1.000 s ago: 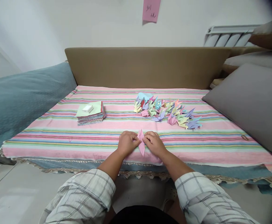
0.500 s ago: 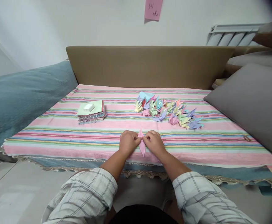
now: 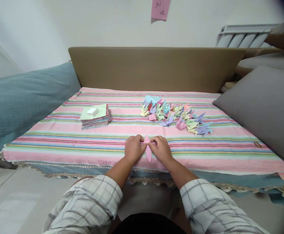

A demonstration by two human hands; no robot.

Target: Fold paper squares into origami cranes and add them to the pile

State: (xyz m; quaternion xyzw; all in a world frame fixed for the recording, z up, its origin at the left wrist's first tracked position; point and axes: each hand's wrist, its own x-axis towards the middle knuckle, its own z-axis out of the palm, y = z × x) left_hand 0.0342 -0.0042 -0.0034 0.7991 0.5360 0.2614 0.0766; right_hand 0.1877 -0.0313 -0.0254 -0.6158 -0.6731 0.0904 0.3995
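Note:
A pink folded origami paper [image 3: 148, 154], long and diamond-shaped, lies upright in line with my body near the front of the striped cloth [image 3: 59, 155]. From its left side my left hand [image 3: 133, 149] pinches the middle of it, thumb on the fold. My right hand [image 3: 161, 149] grips the opposite edge with thumb and bent fingers. Both thumbs nearly meet over the paper, covering part of its centre. Beyond my hands sits a cluster of folded paper cranes [image 3: 181, 123] in several colours.
A stack of coloured paper sheets [image 3: 95, 122] stands at left with a small white box [image 3: 92, 112] on top. Light-blue paper [image 3: 152, 99] lies behind the cranes. A grey cushion [image 3: 261, 107] leans at right, near a small brown ring-like item [image 3: 258, 144]. The brown backrest [image 3: 154, 70] closes off the back.
The thumbs and fingers have shifted slightly along the pink paper, with the fingertips now a little more lifted and apart. The paper stays in place; the camera view moved a little.

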